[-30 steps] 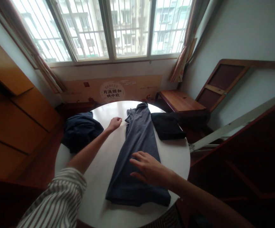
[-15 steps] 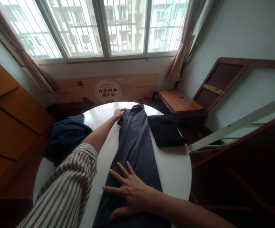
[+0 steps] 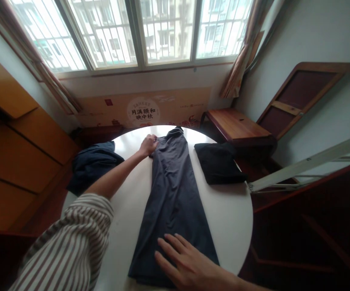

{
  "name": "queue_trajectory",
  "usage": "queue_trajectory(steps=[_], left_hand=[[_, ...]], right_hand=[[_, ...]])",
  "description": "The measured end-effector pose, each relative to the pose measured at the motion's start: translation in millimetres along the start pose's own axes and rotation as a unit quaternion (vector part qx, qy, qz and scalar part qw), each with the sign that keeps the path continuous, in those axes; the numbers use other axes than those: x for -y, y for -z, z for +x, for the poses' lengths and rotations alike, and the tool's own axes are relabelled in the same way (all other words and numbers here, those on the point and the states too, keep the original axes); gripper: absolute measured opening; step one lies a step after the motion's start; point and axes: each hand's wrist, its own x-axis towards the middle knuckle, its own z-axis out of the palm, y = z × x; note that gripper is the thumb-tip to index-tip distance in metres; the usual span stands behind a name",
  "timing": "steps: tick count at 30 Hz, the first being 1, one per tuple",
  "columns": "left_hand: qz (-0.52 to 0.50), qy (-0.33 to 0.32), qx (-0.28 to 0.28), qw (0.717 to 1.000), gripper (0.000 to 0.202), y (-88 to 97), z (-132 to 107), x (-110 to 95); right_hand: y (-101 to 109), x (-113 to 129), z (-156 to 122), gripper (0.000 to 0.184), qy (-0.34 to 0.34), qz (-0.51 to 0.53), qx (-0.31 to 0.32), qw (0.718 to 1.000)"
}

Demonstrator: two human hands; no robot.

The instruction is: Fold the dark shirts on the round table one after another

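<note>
A long dark grey garment [image 3: 171, 190] lies folded lengthwise down the middle of a round white table [image 3: 232, 206]. My left hand [image 3: 148, 144], in a striped sleeve, reaches to the garment's far left corner and is closed on its edge. My right hand [image 3: 187, 264] lies flat with fingers spread on the garment's near end, pressing it to the table.
A folded black cloth [image 3: 219, 163] lies on the table's right side. A crumpled dark blue garment [image 3: 91, 165] hangs over the left rim. A wooden bench [image 3: 237, 127] stands behind the table, a printed cardboard panel [image 3: 144, 109] under the window, and wooden cabinets [image 3: 17, 161] at left.
My left hand reached from the bare tabletop to the garment's far corner and gripped it. My right hand slid down the garment toward its near end. The garment now lies straighter.
</note>
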Motion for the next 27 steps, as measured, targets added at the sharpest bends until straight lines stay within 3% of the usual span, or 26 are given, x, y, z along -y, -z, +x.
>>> queue_trajectory(steps=[2,3,5,7,9,11,15,17,21,27], left_hand=[[0.009,-0.057,0.049,0.997,0.012,8.3,-59,-3],[0.031,-0.130,0.103,0.986,0.013,12.7,-96,-2],[0.074,-0.248,0.187,0.948,0.023,22.2,-176,3],[0.080,-0.336,0.225,0.911,0.026,32.2,-250,11],[0.080,-0.385,0.214,0.894,0.039,41.1,-306,19],[0.091,-0.392,0.179,0.897,0.051,47.4,-341,26],[0.093,-0.372,0.127,0.915,0.029,52.7,-365,35],[0.091,-0.383,0.114,0.912,0.031,52.7,-369,36],[0.142,-0.398,0.083,0.903,0.028,47.3,-372,33],[0.182,-0.441,0.017,0.879,0.037,44.5,-376,33]], right_hand=[[-8,4,-28,0.052,-0.006,-0.048,-0.052,0.997],[-9,5,-42,0.044,-0.014,-0.064,-0.079,0.995],[-4,4,-68,0.034,-0.033,-0.082,-0.112,0.990],[7,2,-88,0.035,-0.050,-0.090,-0.121,0.987],[20,0,-99,0.038,-0.064,-0.094,-0.128,0.985],[29,1,-103,0.039,-0.076,-0.093,-0.156,0.980],[35,5,-100,0.037,-0.089,-0.079,-0.200,0.973],[34,8,-97,0.036,-0.105,-0.072,-0.198,0.972],[29,9,-84,0.039,-0.125,-0.127,-0.170,0.969],[26,7,-65,0.038,-0.098,-0.204,-0.097,0.969]])
